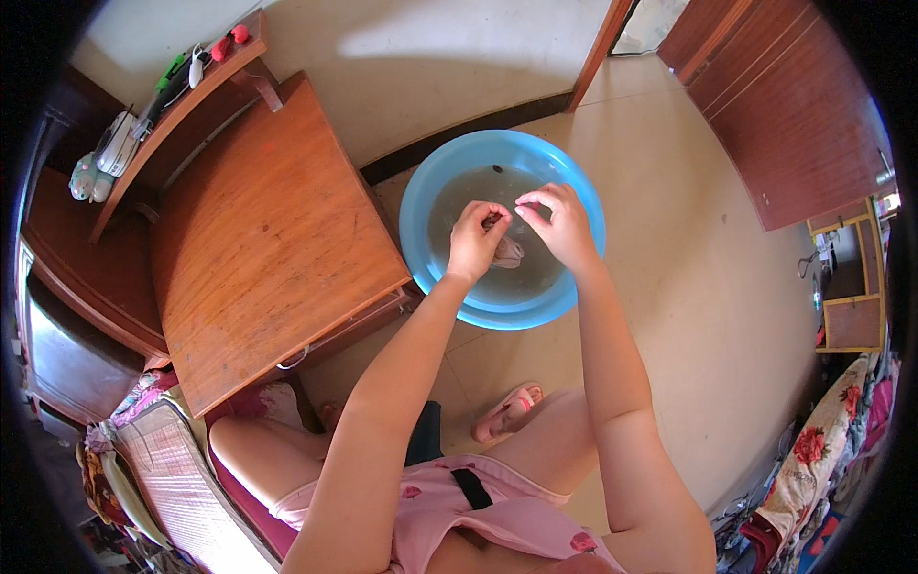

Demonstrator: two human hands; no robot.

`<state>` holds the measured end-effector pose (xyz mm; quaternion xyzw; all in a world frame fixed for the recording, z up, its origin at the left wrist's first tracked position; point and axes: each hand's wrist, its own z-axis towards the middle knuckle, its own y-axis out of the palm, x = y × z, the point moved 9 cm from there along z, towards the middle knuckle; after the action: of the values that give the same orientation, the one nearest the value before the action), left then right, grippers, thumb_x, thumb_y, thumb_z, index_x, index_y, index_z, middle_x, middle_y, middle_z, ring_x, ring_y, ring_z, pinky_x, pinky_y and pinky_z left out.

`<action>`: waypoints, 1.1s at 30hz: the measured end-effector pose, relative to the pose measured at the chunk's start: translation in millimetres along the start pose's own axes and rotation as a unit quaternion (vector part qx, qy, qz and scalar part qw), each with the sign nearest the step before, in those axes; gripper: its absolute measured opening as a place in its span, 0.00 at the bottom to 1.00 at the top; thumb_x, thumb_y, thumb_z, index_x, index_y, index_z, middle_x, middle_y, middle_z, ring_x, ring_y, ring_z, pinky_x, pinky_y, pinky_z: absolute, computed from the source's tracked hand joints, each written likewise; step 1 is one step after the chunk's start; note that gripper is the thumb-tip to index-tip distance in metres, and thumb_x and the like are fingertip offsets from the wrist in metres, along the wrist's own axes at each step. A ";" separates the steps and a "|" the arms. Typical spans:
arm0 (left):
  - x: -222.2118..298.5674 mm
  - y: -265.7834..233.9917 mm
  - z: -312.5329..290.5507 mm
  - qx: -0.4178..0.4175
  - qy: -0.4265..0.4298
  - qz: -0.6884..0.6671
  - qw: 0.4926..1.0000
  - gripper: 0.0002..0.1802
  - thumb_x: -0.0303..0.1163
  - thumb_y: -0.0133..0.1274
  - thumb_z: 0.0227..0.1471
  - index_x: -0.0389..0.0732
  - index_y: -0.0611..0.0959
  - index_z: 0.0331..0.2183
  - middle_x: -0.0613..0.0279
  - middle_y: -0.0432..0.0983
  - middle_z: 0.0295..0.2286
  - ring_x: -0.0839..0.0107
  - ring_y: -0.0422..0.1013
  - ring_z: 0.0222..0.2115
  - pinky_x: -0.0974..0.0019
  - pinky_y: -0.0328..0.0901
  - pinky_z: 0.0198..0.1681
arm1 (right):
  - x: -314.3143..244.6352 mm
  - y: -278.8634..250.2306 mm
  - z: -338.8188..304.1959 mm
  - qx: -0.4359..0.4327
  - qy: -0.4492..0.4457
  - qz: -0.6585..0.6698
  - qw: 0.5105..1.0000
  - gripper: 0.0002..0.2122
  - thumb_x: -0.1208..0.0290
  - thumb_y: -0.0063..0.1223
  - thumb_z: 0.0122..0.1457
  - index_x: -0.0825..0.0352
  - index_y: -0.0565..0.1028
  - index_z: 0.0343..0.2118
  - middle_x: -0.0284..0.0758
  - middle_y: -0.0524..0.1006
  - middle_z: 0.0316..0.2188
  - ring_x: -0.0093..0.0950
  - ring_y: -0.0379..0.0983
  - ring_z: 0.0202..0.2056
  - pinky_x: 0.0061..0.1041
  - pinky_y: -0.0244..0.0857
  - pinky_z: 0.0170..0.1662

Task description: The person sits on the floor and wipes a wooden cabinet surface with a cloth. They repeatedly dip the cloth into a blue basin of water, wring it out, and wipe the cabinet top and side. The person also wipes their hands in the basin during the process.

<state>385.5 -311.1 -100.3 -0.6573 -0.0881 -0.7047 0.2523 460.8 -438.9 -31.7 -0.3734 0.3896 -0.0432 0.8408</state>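
Note:
Both my hands are over a round blue basin (421, 172) of cloudy grey water (469, 191). My left hand (475, 237) is curled, thumb toward fingertips, around a small crumpled beige-pink cloth (508, 253). The cloth hangs below the fingers, close to the water; its exact kind does not show. Beside it on the right, my right hand (559, 222) has thumb and forefinger brought together in a pinch. Anything between those tips is too small to make out. A small dark spot (497, 168) shows in the water near the far rim.
Left of the basin stands a brown wooden desk (277, 249), with a shelf (172, 124) of small items. A wooden door (784, 105) is at the far right, a low shelf unit (854, 320) below it. Piled fabric (813, 450) lies at right. A pink sandal (507, 411) is near the basin.

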 end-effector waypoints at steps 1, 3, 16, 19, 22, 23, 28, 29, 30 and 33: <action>2.3 1.2 -0.6 -0.002 0.003 0.016 1.000 0.06 0.31 0.57 0.51 0.40 0.82 0.32 0.61 0.74 0.33 0.68 0.74 0.31 0.68 0.68 0.38 | 1.6 1.0 -0.8 0.002 0.001 0.009 1.000 0.06 0.68 0.63 0.48 0.61 0.80 0.28 0.31 0.76 0.26 0.34 0.69 0.33 0.32 0.64 0.37; 4.3 1.6 -1.6 -0.002 0.011 0.047 0.999 0.06 0.31 0.58 0.50 0.40 0.82 0.32 0.60 0.74 0.33 0.67 0.75 0.32 0.66 0.69 0.38 | 0.4 4.5 -0.9 -0.002 0.010 0.021 1.000 0.06 0.67 0.64 0.48 0.62 0.80 0.27 0.32 0.76 0.26 0.34 0.70 0.33 0.33 0.64 0.38; -2.0 18.4 -4.9 -0.003 0.010 0.106 0.994 0.09 0.34 0.60 0.47 0.42 0.84 0.33 0.58 0.76 0.33 0.64 0.76 0.32 0.64 0.69 0.38 | 98.7 -20.1 -26.2 0.078 0.178 0.019 0.981 0.06 0.69 0.63 0.48 0.65 0.80 0.27 0.36 0.78 0.26 0.32 0.74 0.30 0.31 0.67 0.34; -6.9 19.0 -8.1 -0.018 -0.004 0.135 0.991 0.08 0.34 0.59 0.47 0.44 0.84 0.33 0.61 0.76 0.32 0.65 0.76 0.31 0.64 0.70 0.38 | 140.9 -44.2 -47.5 0.137 0.242 -0.073 0.958 0.06 0.67 0.62 0.48 0.62 0.81 0.27 0.35 0.78 0.27 0.31 0.74 0.29 0.31 0.67 0.34; -14.7 19.0 -13.0 -0.031 -0.017 0.131 0.991 0.09 0.35 0.59 0.48 0.43 0.84 0.33 0.60 0.76 0.32 0.65 0.76 0.32 0.63 0.70 0.38 | 166.3 -52.6 -67.8 0.164 0.304 -0.082 0.935 0.05 0.66 0.62 0.48 0.60 0.82 0.27 0.33 0.78 0.26 0.30 0.74 0.29 0.31 0.67 0.33; -17.6 19.3 -14.3 -0.033 -0.022 0.122 0.992 0.10 0.35 0.59 0.48 0.42 0.84 0.33 0.59 0.77 0.33 0.64 0.76 0.32 0.63 0.70 0.39 | 172.7 -52.4 -72.4 0.174 0.312 -0.068 0.931 0.05 0.66 0.63 0.48 0.59 0.82 0.27 0.32 0.78 0.26 0.30 0.74 0.29 0.30 0.67 0.33; -24.0 20.7 -14.9 -0.048 -0.031 0.129 0.990 0.09 0.34 0.58 0.49 0.42 0.84 0.34 0.60 0.77 0.32 0.65 0.76 0.32 0.64 0.69 0.39 | 196.0 -53.2 -87.5 0.202 0.357 0.038 0.911 0.06 0.66 0.62 0.49 0.60 0.82 0.29 0.29 0.77 0.26 0.24 0.73 0.28 0.26 0.66 0.33; -24.3 21.2 -14.8 -0.050 -0.032 0.127 0.990 0.09 0.34 0.58 0.49 0.42 0.84 0.34 0.60 0.77 0.32 0.65 0.76 0.32 0.65 0.69 0.39 | 199.2 -53.9 -89.6 0.201 0.360 0.059 0.909 0.06 0.67 0.62 0.50 0.60 0.82 0.31 0.28 0.77 0.26 0.23 0.72 0.28 0.26 0.65 0.33; -24.0 21.8 -14.6 -0.050 -0.030 0.129 0.990 0.09 0.33 0.58 0.49 0.42 0.84 0.34 0.60 0.77 0.32 0.66 0.76 0.32 0.65 0.69 0.39 | 201.6 -54.3 -91.4 0.199 0.363 0.079 0.907 0.07 0.67 0.62 0.51 0.61 0.82 0.32 0.27 0.78 0.26 0.21 0.72 0.27 0.25 0.65 0.33; -24.2 22.5 -14.4 -0.052 -0.026 0.130 0.990 0.09 0.33 0.58 0.49 0.42 0.84 0.34 0.60 0.77 0.32 0.66 0.76 0.32 0.65 0.69 0.39 | 209.6 -49.0 -98.5 0.216 0.392 0.207 0.870 0.11 0.65 0.62 0.51 0.61 0.82 0.37 0.25 0.78 0.30 0.20 0.69 0.30 0.23 0.63 0.32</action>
<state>383.6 -331.2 -130.2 -0.6935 0.0284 -0.6519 0.3053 549.0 -608.9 -170.9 -0.0452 0.7367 -0.0940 0.6682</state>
